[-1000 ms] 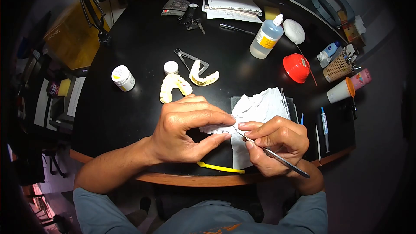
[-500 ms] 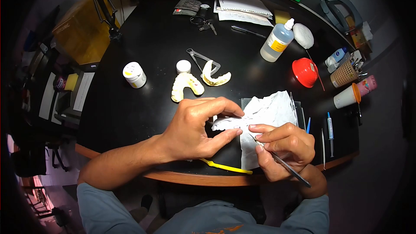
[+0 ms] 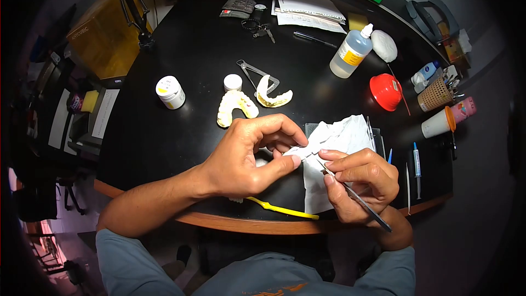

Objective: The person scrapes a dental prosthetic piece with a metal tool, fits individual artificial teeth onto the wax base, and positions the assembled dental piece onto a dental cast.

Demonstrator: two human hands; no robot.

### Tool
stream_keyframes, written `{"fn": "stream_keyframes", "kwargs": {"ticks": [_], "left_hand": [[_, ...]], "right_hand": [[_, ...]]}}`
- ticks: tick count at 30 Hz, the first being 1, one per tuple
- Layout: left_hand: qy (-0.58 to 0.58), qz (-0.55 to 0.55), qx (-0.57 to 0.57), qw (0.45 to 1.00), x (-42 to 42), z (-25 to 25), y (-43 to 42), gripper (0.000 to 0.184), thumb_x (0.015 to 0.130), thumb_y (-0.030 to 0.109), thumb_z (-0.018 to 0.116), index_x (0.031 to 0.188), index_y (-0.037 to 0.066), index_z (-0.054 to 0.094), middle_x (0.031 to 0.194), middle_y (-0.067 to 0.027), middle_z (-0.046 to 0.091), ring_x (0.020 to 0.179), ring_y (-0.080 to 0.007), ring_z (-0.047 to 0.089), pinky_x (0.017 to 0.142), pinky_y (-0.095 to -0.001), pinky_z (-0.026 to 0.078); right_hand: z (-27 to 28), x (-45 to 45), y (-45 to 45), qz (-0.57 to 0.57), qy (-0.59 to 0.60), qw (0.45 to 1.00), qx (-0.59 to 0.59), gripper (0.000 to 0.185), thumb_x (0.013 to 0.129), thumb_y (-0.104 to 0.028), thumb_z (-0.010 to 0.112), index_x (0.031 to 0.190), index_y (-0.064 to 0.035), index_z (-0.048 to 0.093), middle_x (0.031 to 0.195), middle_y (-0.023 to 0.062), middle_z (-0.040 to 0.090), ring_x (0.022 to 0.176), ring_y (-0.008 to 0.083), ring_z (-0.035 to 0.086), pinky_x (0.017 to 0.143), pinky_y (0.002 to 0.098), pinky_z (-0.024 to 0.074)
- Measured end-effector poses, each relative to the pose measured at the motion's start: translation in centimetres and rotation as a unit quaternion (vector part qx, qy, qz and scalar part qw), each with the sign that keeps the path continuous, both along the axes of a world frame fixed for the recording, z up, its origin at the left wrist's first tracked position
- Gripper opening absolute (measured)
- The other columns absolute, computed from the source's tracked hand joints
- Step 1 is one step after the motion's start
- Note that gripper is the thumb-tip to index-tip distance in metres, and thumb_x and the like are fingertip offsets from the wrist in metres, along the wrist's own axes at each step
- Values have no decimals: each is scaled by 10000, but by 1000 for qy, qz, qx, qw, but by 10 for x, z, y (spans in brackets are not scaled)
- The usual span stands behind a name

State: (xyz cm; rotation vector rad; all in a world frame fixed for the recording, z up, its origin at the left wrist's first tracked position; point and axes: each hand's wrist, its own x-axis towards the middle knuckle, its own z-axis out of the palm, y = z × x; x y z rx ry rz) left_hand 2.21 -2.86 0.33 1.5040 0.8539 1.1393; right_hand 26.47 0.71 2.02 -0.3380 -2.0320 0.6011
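Note:
My left hand (image 3: 246, 156) is closed in a pinch, thumb and fingertips meeting on a bunched edge of the white tissue (image 3: 342, 134). Whether a small piece sits inside that fold I cannot make out. In my right hand (image 3: 364, 183) is a pair of slim metal tweezers (image 3: 359, 201), held like a pen, the tips close to the left fingertips. Beneath the tissue lies a dark flat slab (image 3: 378, 141). Just beyond my left hand are a cream dental arch model (image 3: 236, 107) and a second, smaller arch (image 3: 274, 98).
A yellow-handled brush (image 3: 285, 210) lies along the front edge. Behind the models are a caliper (image 3: 257, 74) and small white jar (image 3: 232, 82). A white bottle (image 3: 170, 93) stands left; a liquid bottle (image 3: 350, 55), red bowl (image 3: 385, 92) and syringe (image 3: 417, 164) are right.
My left fingers have shifted and closed further over the white fold, which shows less now. The tweezers and right hand have moved slightly.

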Motion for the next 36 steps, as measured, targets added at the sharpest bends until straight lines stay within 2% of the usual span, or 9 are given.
{"fn": "stream_keyframes", "kwargs": {"ticks": [2, 12, 27, 30, 33, 36], "left_hand": [[-31, -13, -52, 998, 0, 2, 0, 245, 932, -25, 716, 1168, -58, 660, 1104, -107, 681, 1011, -124, 667, 871, -275, 555], [-11, -3, -19, 1000, 1, 6, 3, 376, 884, -64, 759, 1250, -76, 671, 1128, -132, 704, 930, -129, 733, 810, -244, 602], [5, -4, 21, 1000, -1, 2, 5, 357, 862, -68, 781, 1209, -79, 694, 1121, -148, 682, 920, -152, 741, 779, -244, 625], [-14, 16, 26, 999, 3, 0, 4, 328, 840, -63, 770, 1163, -55, 715, 1057, -105, 691, 842, -93, 713, 730, -208, 604], [22, 3, 53, 998, -1, 0, 6, 358, 852, -53, 798, 1199, -61, 709, 1145, -142, 675, 897, -136, 722, 757, -235, 614], [23, 4, 52, 998, -2, 2, 5, 355, 849, -60, 793, 1196, -53, 716, 1142, -143, 675, 892, -130, 714, 748, -230, 609]], "right_hand": [[-1, 0, 0, -2, 2, 1000, -1, 172, 733, 124, 748, 850, 34, 659, 841, 192, 725, 850, 319, 787, 782, 391, 676], [0, 0, -1, -9, -11, 1000, 2, 165, 732, 105, 770, 846, 27, 681, 858, 177, 736, 869, 312, 792, 782, 371, 674], [-4, 1, 1, -13, -40, 999, 30, 151, 732, 56, 803, 846, -10, 731, 879, 137, 770, 902, 324, 802, 668, 308, 658], [-4, 2, 1, -9, -45, 998, 33, 157, 727, 51, 810, 850, -12, 736, 880, 138, 775, 906, 325, 802, 656, 302, 654], [-3, 2, 1, -12, -56, 998, 35, 156, 726, 45, 816, 852, -12, 744, 886, 136, 780, 910, 324, 802, 655, 298, 652], [-3, 2, 2, -13, -56, 998, 39, 145, 727, 39, 819, 844, -13, 751, 889, 134, 782, 910, 320, 802, 656, 295, 651]]}}
